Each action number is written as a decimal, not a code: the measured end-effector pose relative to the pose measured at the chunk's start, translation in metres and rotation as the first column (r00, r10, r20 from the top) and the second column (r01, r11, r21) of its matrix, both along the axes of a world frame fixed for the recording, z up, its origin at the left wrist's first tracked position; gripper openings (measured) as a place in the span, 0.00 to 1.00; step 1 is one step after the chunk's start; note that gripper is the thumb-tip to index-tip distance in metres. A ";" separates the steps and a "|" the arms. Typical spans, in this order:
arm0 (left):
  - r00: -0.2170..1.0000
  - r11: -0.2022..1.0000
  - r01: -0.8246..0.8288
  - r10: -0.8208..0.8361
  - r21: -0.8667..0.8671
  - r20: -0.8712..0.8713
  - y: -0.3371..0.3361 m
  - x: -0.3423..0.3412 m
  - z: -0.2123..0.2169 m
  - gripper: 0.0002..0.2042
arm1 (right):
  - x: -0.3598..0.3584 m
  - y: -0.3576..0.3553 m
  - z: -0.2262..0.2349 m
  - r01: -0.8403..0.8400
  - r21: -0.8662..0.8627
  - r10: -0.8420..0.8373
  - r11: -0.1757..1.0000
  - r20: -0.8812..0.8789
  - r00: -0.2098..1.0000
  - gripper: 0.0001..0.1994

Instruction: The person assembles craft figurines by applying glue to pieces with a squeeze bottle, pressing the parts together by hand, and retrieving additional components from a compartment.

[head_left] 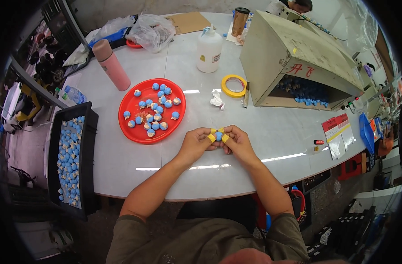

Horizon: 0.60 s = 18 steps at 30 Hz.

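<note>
Over the near middle of the table, my left hand (194,144) and my right hand (239,143) meet around a small blue ball-shaped piece (218,136). Yellow tape wraps the thumbs and index fingertips, which pinch the piece from both sides. The other fingers curl beneath it, so its underside is hidden. To the left of my hands lies a round red tray (173,129) with many blue balls, each showing a cream-coloured part.
A black bin (90,154) of similar balls stands at the left edge. A pink bottle (113,68), a white pump bottle (209,52), yellow tape (233,86) and crumpled paper (217,100) lie beyond my hands. A beige metal box (311,48) holds blue pieces (304,91). Someone sits behind it.
</note>
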<state>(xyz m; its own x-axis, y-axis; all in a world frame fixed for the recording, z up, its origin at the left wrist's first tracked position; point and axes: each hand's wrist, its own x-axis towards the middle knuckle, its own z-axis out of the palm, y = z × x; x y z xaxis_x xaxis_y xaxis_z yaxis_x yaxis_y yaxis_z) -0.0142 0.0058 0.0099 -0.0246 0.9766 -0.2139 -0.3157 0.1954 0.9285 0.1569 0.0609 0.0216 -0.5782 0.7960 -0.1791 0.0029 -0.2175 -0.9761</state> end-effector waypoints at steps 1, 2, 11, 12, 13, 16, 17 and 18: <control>0.999 0.999 0.034 -0.034 -0.009 -0.025 0.001 -0.003 0.000 0.12 | 0.000 0.000 0.000 0.005 -0.003 -0.005 1.000 -0.003 1.000 0.09; 0.996 0.998 0.068 -0.069 -0.019 -0.049 0.001 -0.005 0.000 0.12 | 0.000 0.001 -0.001 -0.021 -0.002 0.021 1.000 -0.007 1.000 0.08; 0.994 0.994 0.096 -0.098 -0.050 -0.040 0.005 -0.010 -0.002 0.09 | 0.001 0.004 -0.002 -0.079 -0.012 0.079 0.997 -0.006 0.997 0.06; 0.994 0.993 0.101 -0.103 -0.054 -0.041 0.005 -0.009 -0.001 0.09 | 0.001 0.003 -0.001 -0.082 -0.013 0.082 0.997 0.000 0.997 0.06; 0.994 0.993 0.102 -0.104 -0.055 -0.041 0.004 -0.008 0.001 0.09 | 0.002 0.003 -0.001 -0.078 -0.017 0.078 0.997 -0.002 0.997 0.06; 0.994 0.994 0.097 -0.099 -0.047 -0.040 0.003 -0.007 0.000 0.08 | 0.002 0.003 -0.004 -0.088 -0.016 0.088 0.996 0.018 0.996 0.05; 0.995 0.995 0.091 -0.092 -0.034 -0.038 0.003 -0.006 -0.001 0.07 | 0.003 0.003 -0.005 -0.096 -0.004 0.096 0.995 0.024 0.995 0.05; 0.995 0.995 0.091 -0.092 -0.038 -0.038 0.003 -0.005 -0.001 0.07 | 0.003 0.004 -0.006 -0.105 0.007 0.105 0.994 0.030 0.994 0.05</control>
<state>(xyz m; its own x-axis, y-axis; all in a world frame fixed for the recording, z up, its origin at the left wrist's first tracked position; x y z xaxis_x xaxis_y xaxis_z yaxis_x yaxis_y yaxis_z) -0.0195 0.0087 0.0085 0.0551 0.9666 -0.2501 -0.2577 0.2558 0.9318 0.1603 0.0644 0.0157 -0.6534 0.7327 -0.1905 0.0541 -0.2058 -0.9771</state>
